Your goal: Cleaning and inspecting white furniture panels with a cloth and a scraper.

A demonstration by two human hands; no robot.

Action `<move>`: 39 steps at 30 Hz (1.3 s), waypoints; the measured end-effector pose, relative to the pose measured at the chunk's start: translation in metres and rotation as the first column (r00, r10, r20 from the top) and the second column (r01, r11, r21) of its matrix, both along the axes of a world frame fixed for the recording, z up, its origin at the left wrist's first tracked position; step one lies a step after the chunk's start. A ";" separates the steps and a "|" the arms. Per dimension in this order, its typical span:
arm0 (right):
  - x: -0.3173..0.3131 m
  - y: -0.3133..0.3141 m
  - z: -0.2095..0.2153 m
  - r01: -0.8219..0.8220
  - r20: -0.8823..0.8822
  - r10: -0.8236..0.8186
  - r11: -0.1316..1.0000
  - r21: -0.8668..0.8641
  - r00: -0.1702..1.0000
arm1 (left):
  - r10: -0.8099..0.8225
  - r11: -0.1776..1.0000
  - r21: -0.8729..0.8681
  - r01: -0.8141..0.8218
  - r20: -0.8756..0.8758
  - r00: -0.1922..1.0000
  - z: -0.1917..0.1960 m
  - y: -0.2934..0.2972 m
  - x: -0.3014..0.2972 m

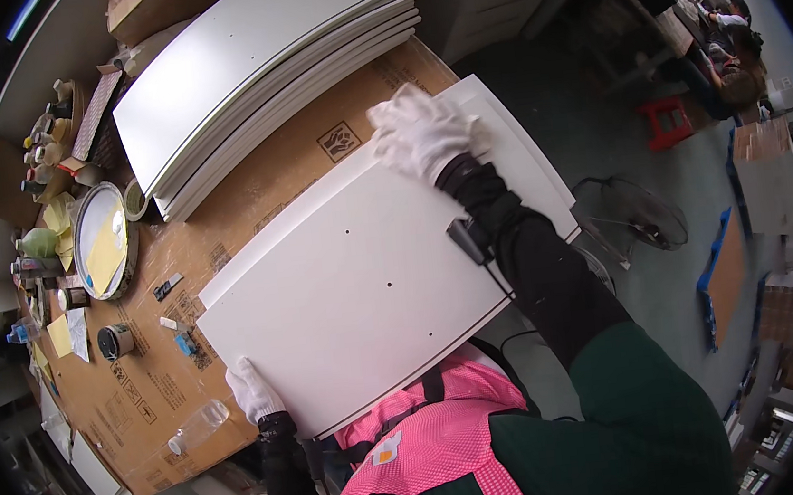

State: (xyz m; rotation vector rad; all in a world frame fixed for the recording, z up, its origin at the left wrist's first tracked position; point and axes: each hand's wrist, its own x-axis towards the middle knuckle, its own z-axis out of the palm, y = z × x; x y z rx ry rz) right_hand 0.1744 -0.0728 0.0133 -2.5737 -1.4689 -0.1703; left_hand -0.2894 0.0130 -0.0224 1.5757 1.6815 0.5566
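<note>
Our cardboard-covered bench (pixel 186 387) bears the white panel (pixel 325 302); our left hand (pixel 256 392) grips its eight-o'clock edge, seemingly steadying it; our right hand (pixel 424 137), at one o'clock, looks bunched, its hold unclear.

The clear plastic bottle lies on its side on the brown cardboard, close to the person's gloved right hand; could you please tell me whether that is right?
Not quite: the head view shows the clear plastic bottle close to the gloved left hand, not the right. It does lie on its side on the brown cardboard.
</note>
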 end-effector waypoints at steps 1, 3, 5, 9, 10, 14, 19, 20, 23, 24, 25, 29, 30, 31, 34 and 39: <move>0.035 -0.022 -0.003 0.066 0.049 -0.070 0.994 0.084 0.996 | -0.013 1.000 0.007 0.013 0.006 1.000 -0.001 -0.001 -0.001; 0.079 -0.060 -0.012 0.150 0.100 -0.169 0.974 0.171 0.981 | -0.039 0.996 0.076 0.046 -0.087 0.995 -0.007 -0.001 0.007; 0.094 -0.079 -0.018 0.159 -0.032 -0.156 0.955 0.250 0.987 | -0.043 0.997 0.054 0.049 -0.106 0.993 -0.002 -0.003 0.014; 0.075 -0.107 -0.014 0.420 -0.171 -0.392 0.890 0.179 0.904 | -0.038 0.998 0.038 0.048 -0.240 0.970 0.011 -0.007 0.017; 0.072 -0.118 -0.018 0.425 -0.170 -0.397 0.886 0.185 0.902 | -0.042 0.998 0.043 0.054 -0.237 0.971 0.010 -0.007 0.016; 0.058 -0.183 -0.035 0.573 -0.226 -0.528 0.772 0.275 0.819 | -0.081 0.994 0.063 0.095 -0.189 0.979 0.003 -0.006 0.014; -0.002 -0.270 -0.023 0.443 -0.155 -0.416 0.827 0.347 0.896 | -0.107 0.992 0.061 0.114 -0.104 0.989 -0.006 -0.006 0.003; -0.007 -0.293 -0.020 0.388 -0.233 -0.315 0.816 0.429 0.920 | -0.108 0.990 0.078 0.116 -0.107 0.988 -0.002 -0.008 0.008; 0.004 -0.353 0.021 0.270 -0.130 -0.470 0.687 -0.674 0.873 | -0.111 0.992 0.055 0.117 -0.112 0.987 0.001 -0.005 0.005; 0.020 -0.395 0.010 0.330 0.036 -0.594 0.394 -0.858 0.804 | -0.124 0.992 0.015 0.126 -0.095 0.988 0.000 -0.003 0.007; 0.030 -0.408 0.014 0.276 0.104 -0.424 0.367 -0.888 0.900 | -0.132 0.991 0.014 0.134 -0.098 0.986 0.000 -0.002 0.005; 0.066 -0.335 0.054 0.540 0.101 -0.538 0.784 -0.306 0.837 | -0.109 0.990 0.089 0.107 0.017 0.994 -0.009 -0.005 -0.003; 0.089 -0.324 0.036 0.445 0.157 -0.432 0.894 -0.059 0.888 | -0.142 0.983 0.125 0.137 0.030 0.989 -0.013 -0.003 -0.001; 0.085 -0.262 0.060 0.724 -0.520 -0.624 0.689 -0.013 0.584 | -0.131 0.982 0.137 0.127 0.019 0.991 -0.012 -0.004 -0.009; 0.149 -0.186 0.027 0.435 -0.695 -0.186 0.878 0.200 0.694 | -0.130 0.984 0.122 0.131 -0.015 0.991 -0.009 -0.007 -0.006; 0.165 -0.077 -0.004 0.243 -0.430 -0.242 0.968 -0.054 0.870 | -0.018 0.994 0.102 0.030 -0.111 0.994 -0.001 -0.016 -0.003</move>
